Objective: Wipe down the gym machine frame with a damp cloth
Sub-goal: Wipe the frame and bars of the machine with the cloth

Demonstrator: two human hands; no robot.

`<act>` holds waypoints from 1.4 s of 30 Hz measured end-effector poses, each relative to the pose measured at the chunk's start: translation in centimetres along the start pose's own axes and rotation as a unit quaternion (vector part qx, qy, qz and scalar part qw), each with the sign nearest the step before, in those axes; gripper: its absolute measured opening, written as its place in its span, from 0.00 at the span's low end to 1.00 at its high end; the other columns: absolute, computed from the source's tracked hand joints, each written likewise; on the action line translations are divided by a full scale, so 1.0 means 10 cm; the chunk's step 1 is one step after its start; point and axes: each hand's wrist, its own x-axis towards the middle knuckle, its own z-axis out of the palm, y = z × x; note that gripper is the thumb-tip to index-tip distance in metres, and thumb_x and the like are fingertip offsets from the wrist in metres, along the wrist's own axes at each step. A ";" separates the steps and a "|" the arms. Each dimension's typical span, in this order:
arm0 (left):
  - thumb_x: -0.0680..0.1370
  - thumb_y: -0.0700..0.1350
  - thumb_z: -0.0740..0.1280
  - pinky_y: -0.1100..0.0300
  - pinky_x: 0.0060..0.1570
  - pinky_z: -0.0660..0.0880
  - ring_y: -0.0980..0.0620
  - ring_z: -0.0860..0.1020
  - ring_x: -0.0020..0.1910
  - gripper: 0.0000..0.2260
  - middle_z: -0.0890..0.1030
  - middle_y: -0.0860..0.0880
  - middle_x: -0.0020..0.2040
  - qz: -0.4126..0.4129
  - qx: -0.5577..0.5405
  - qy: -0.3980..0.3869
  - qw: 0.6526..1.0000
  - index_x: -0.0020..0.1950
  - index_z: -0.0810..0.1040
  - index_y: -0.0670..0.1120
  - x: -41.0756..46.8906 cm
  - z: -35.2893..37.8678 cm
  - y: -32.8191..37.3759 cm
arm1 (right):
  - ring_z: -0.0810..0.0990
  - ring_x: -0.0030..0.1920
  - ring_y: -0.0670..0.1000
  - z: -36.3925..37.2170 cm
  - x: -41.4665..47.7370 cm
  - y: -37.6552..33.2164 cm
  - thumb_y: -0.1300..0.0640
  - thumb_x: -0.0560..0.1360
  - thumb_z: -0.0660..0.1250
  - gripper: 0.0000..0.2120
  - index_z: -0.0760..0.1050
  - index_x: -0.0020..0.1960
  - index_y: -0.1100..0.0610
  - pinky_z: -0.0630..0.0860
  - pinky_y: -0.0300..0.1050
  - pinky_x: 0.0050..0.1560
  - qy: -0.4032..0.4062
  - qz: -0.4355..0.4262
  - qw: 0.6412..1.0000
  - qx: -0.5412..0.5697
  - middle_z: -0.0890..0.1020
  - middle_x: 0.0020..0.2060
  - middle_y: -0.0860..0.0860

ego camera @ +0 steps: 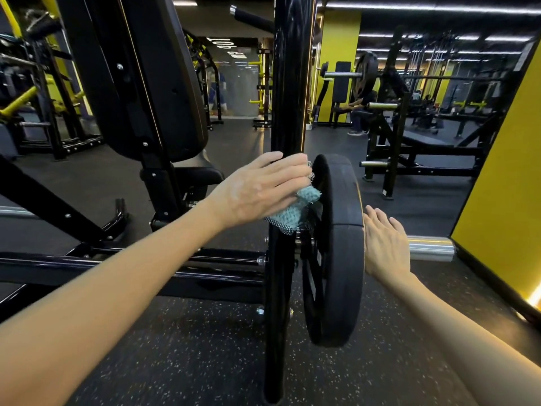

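Most of the cloth (295, 212) lies covered under the left hand (257, 191), the frame upright (289, 83) is cut off by the top edge, the thumb side of the right hand (383, 244) is hidden behind the weight plate (336, 250), and the far wall lettering (231, 49) is too blurred to read.

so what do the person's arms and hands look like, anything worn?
Left arm and right arm are bare, with no sleeves in view. Left hand and right hand show no gloves, rings, watch or wristbands.
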 end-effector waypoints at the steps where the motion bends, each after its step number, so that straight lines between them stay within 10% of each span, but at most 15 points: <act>1: 0.84 0.45 0.59 0.51 0.69 0.64 0.45 0.70 0.72 0.15 0.76 0.43 0.68 -0.012 -0.011 0.005 1.000 0.69 0.70 0.42 -0.07 0.02 0.07 | 0.70 0.70 0.57 0.01 0.00 0.00 0.51 0.79 0.40 0.30 0.74 0.67 0.62 0.66 0.53 0.68 0.000 0.002 1.000 -0.001 0.73 0.69 0.58; 13: 0.84 0.47 0.60 0.53 0.75 0.59 0.50 0.69 0.73 0.15 0.75 0.45 0.70 0.004 -0.061 -0.077 0.995 0.66 0.78 0.43 -0.93 0.48 1.13 | 0.69 0.70 0.56 0.08 0.00 0.05 0.53 0.79 0.60 0.18 0.73 0.66 0.60 0.65 0.52 0.68 -0.002 -0.001 0.999 -0.033 0.73 0.70 0.57; 20: 0.77 0.45 0.73 0.53 0.75 0.54 0.50 0.61 0.77 0.29 0.65 0.45 0.77 -0.002 -0.023 -0.099 0.995 0.74 0.66 0.44 -0.72 0.35 0.70 | 0.69 0.69 0.55 0.07 0.01 0.03 0.53 0.79 0.60 0.19 0.72 0.68 0.59 0.64 0.51 0.68 -0.005 0.002 0.999 -0.044 0.73 0.70 0.56; 30: 0.81 0.39 0.64 0.52 0.68 0.66 0.43 0.68 0.73 0.19 0.72 0.41 0.73 -0.092 -0.018 0.011 0.996 0.71 0.66 0.40 -0.36 0.11 0.48 | 0.70 0.66 0.55 0.09 0.01 0.04 0.54 0.81 0.56 0.18 0.72 0.67 0.60 0.66 0.52 0.65 0.012 -0.008 0.999 -0.030 0.75 0.66 0.55; 42: 0.73 0.36 0.65 0.52 0.73 0.55 0.48 0.72 0.71 0.25 0.76 0.45 0.69 0.060 -0.088 -0.181 0.978 0.70 0.69 0.41 -1.29 0.53 1.58 | 0.74 0.61 0.61 0.06 0.00 0.01 0.53 0.77 0.44 0.26 0.77 0.57 0.66 0.69 0.57 0.59 0.062 -0.016 0.998 0.014 0.79 0.58 0.62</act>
